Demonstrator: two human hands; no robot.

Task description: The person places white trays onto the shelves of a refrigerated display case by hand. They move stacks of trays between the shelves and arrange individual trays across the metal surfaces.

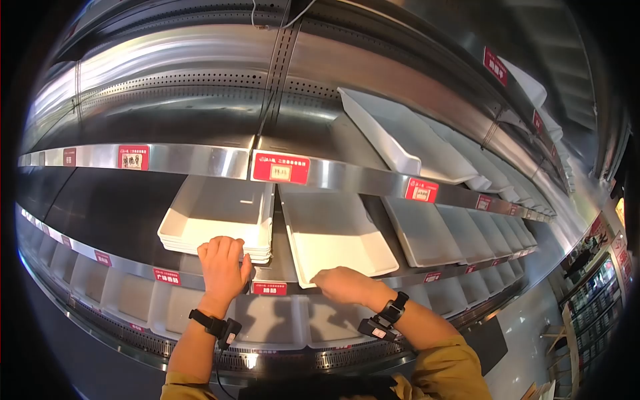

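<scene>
My left hand [224,268] is at the front edge of a stack of white plastic trays [217,220] on the middle shelf, its fingers bent over the rim and the thumb out to the right. To the right lies a single white tray [333,233], set slightly askew with its front corner over the shelf edge. My right hand [348,285] grips the front rim of this tray, fingers closed on it. Both trays look empty inside. Each wrist carries a black strap with a small device.
More white trays [427,233] line the middle shelf to the right. Tilted white trays [407,137] stand on the upper shelf. A lower row of trays [267,323] runs beneath my hands. Red price labels [281,167] mark the metal shelf edges. Store shelving [597,293] stands far right.
</scene>
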